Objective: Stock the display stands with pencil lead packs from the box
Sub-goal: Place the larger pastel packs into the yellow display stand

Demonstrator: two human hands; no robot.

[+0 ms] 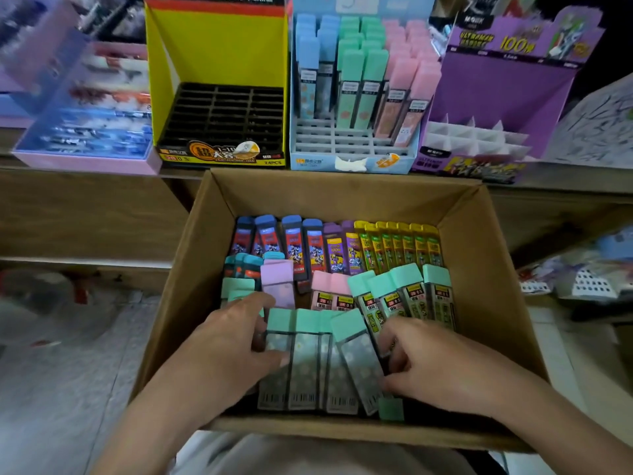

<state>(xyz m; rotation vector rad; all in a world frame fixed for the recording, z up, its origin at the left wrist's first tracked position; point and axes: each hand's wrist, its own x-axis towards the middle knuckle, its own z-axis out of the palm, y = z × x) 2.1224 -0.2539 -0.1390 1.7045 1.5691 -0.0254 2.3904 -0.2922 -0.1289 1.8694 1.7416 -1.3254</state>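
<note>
Head view — left hand (233, 341) and right hand (431, 361) clasp mint-capped clear lead packs (308, 354) at the brown cardboard box's (479, 269) near edge; pickup step — next, probably a level lift to the pale-blue grid stand (318, 137).

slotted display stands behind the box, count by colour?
yellow stand, slots empty: 1
light blue stand, part filled: 1
purple stand, slots empty: 1
Total: 3

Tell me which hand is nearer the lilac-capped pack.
Left hand. Its fingers lie just beside the lilac-capped pack, lower left; the right hand grips mint packs farther right.
</note>
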